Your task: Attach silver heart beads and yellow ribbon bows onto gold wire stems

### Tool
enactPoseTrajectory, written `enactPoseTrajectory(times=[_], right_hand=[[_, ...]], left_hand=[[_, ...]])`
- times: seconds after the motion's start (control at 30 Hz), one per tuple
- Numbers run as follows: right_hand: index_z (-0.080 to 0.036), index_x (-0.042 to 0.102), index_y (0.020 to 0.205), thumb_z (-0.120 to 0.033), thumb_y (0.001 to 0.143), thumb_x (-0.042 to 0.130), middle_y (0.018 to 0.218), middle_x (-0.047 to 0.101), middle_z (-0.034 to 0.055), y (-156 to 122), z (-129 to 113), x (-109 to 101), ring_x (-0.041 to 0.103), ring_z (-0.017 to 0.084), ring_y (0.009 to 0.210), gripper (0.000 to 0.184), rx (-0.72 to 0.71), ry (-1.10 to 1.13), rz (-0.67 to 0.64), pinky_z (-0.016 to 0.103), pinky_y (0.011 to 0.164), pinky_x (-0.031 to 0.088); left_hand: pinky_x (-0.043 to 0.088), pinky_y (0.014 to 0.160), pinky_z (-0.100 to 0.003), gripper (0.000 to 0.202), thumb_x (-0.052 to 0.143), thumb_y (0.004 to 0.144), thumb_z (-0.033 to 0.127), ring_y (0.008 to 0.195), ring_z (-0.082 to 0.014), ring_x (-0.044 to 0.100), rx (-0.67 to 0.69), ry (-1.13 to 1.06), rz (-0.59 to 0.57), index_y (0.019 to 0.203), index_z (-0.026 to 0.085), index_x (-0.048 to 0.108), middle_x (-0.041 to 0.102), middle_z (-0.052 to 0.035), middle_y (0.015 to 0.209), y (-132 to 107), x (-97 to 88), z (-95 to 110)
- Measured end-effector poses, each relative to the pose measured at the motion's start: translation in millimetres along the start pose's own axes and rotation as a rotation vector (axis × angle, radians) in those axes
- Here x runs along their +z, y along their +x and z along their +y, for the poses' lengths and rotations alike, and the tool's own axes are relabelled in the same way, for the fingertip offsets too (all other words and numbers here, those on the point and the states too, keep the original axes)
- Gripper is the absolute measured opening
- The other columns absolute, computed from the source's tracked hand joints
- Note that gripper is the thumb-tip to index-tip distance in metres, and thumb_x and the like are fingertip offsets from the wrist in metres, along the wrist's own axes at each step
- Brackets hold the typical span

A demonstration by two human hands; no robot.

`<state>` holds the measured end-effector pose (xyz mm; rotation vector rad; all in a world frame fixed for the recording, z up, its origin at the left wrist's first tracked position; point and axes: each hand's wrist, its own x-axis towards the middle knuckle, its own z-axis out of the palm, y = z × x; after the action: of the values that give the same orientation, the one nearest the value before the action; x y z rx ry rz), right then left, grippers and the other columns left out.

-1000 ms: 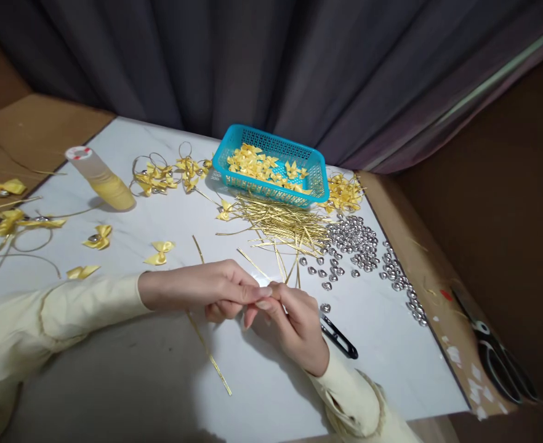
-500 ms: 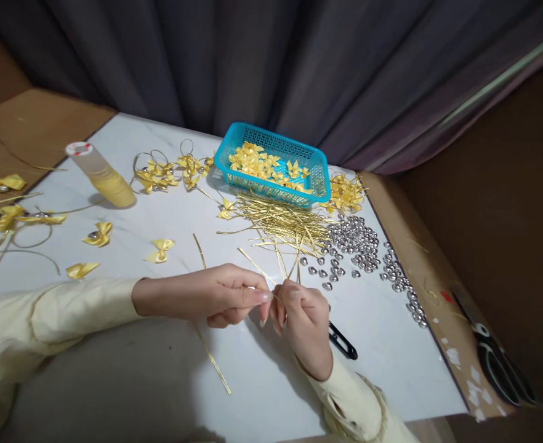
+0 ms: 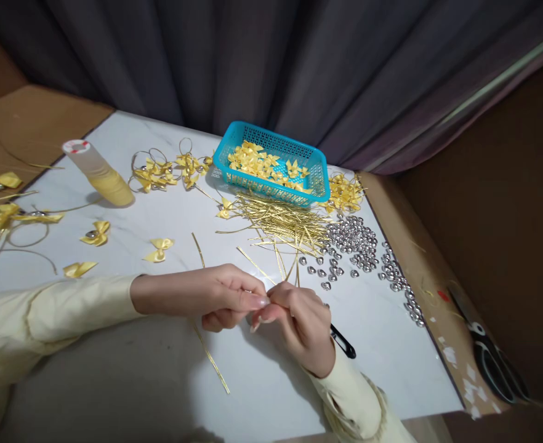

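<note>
My left hand (image 3: 228, 296) and my right hand (image 3: 305, 321) meet over the middle of the white board, fingertips touching. Both are closed in a pinch, thumb against fingers. Whatever lies between the fingertips is too small or hidden to make out. Beneath my left hand a gold tie strand (image 3: 213, 363) crosses the board, its middle covered. Just beyond the hands spreads a pile of gold tie strands (image 3: 287, 221). Silver heart-shaped beads (image 3: 352, 240) are scattered to its right. A yellow ribbon bow (image 3: 159, 250) lies past my left wrist.
A blue basket (image 3: 320, 192) holding yellow bows stands at the back. Left of it are tied bows (image 3: 154, 175) and a ribbon-wound tube (image 3: 108, 181). A black-handled tool (image 3: 343, 341) lies beside my right wrist. Scissors (image 3: 495, 366) rest by the right edge.
My right hand has turned, and its fingers have shifted left against my left fingertips. The thin strand that showed between the hands is now hidden. Left hand nearly still.
</note>
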<state>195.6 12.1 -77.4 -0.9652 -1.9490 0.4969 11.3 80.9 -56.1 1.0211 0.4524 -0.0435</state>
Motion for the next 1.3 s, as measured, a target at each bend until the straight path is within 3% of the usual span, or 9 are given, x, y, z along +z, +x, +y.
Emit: enactPoseTrajectory(times=[0.23, 0.33, 0.47, 0.6, 0.7, 0.8, 0.9, 1.07, 1.3], right_hand=[[-0.023, 0.046, 0.067, -0.028, 0.102, 0.032, 0.046, 0.052, -0.0038, -3.2, -5.6, 5.0, 0.043, 0.011, 0.039, 0.038, 0.034, -0.091, 0.094, 0.025, 0.045, 0.035], [-0.023, 0.044, 0.060, -0.028, 0.101, 0.035, 0.042, 0.047, -0.0054, -2.6, -7.4, 6.1, 0.041, 0.010, 0.036, 0.042, 0.133, -0.008, 0.081, 0.023, 0.043, 0.035], [-0.021, 0.042, 0.052, -0.035, 0.100, 0.040, 0.037, 0.042, -0.0066, -1.7, -7.7, 8.3, 0.045, 0.008, 0.035, 0.050, 0.316, 0.202, 0.046, 0.019, 0.042, 0.038], [-0.020, 0.041, 0.050, -0.036, 0.102, 0.033, 0.040, 0.043, -0.0048, -2.9, -0.5, 3.4, 0.044, 0.007, 0.036, 0.055, 0.413, 0.307, 0.137, 0.019, 0.041, 0.038], [-0.019, 0.055, 0.072, -0.047, 0.101, 0.028, 0.061, 0.059, 0.0013, -0.2, 8.6, -6.9, 0.050, 0.010, 0.047, 0.049, 0.288, 0.138, 0.132, 0.023, 0.046, 0.041], [-0.019, 0.054, 0.086, -0.059, 0.091, 0.044, 0.072, 0.062, 0.0045, 5.8, 14.2, -13.8, 0.053, 0.012, 0.055, 0.042, 0.016, -0.070, 0.021, 0.024, 0.049, 0.042], [-0.020, 0.051, 0.083, -0.045, 0.092, 0.053, 0.066, 0.059, 0.0017, 8.9, 13.9, -11.5, 0.053, 0.012, 0.056, 0.027, -0.149, -0.079, -0.020, 0.023, 0.049, 0.040], [-0.019, 0.052, 0.078, -0.013, 0.097, 0.045, 0.062, 0.059, 0.0012, 3.3, 10.2, -2.3, 0.055, 0.011, 0.054, 0.021, -0.190, -0.028, 0.006, 0.023, 0.051, 0.040], [-0.021, 0.046, 0.069, -0.024, 0.102, 0.036, 0.050, 0.057, -0.0015, -1.7, 5.6, 0.3, 0.048, 0.011, 0.042, 0.034, -0.112, -0.064, 0.046, 0.025, 0.045, 0.036]], left_hand=[[0.022, 0.045, -0.023, 0.034, 0.047, 0.093, 0.049, 0.047, -0.0087, 0.027, 0.016, 0.187, 0.015, 0.081, 0.018, 0.054, 0.035, 0.0072, 0.054, -2.0, 4.7, 4.1], [0.024, 0.046, -0.023, 0.032, 0.040, 0.095, 0.043, 0.049, -0.0097, 0.030, 0.043, 0.399, 0.112, 0.080, 0.018, 0.053, 0.037, 0.0061, 0.056, -2.0, 9.2, 8.1], [0.030, 0.058, -0.022, 0.026, 0.033, 0.094, 0.027, 0.055, -0.0100, 0.035, 0.192, 0.809, 0.257, 0.073, 0.018, 0.046, 0.040, 0.0051, 0.060, -1.5, 13.7, 8.3], [0.029, 0.061, -0.022, 0.025, 0.027, 0.093, 0.025, 0.055, -0.0096, 0.035, 0.288, 0.954, 0.301, 0.076, 0.019, 0.044, 0.040, 0.0057, 0.063, -2.2, 16.6, 7.6], [0.030, 0.065, -0.022, 0.025, 0.025, 0.093, 0.025, 0.057, -0.0093, 0.039, 0.246, 0.968, 0.299, 0.077, 0.019, 0.044, 0.043, 0.0056, 0.065, -2.8, 17.4, 10.8], [0.030, 0.067, -0.022, 0.026, 0.027, 0.092, 0.026, 0.062, -0.0101, 0.043, 0.181, 0.954, 0.299, 0.074, 0.019, 0.044, 0.045, 0.0046, 0.067, -2.9, 16.9, 14.0], [0.030, 0.069, -0.023, 0.029, 0.027, 0.092, 0.026, 0.064, -0.0109, 0.043, 0.174, 0.948, 0.284, 0.072, 0.018, 0.046, 0.045, 0.0041, 0.067, -3.3, 15.8, 14.6], [0.031, 0.069, -0.022, 0.028, 0.028, 0.094, 0.024, 0.061, -0.0099, 0.041, 0.183, 0.915, 0.259, 0.073, 0.018, 0.047, 0.044, 0.0054, 0.065, -4.2, 14.1, 14.4], [0.030, 0.058, -0.020, 0.027, 0.032, 0.095, 0.026, 0.056, -0.0085, 0.037, 0.222, 0.836, 0.233, 0.074, 0.018, 0.047, 0.040, 0.0063, 0.061, -6.3, 14.6, 14.0]])
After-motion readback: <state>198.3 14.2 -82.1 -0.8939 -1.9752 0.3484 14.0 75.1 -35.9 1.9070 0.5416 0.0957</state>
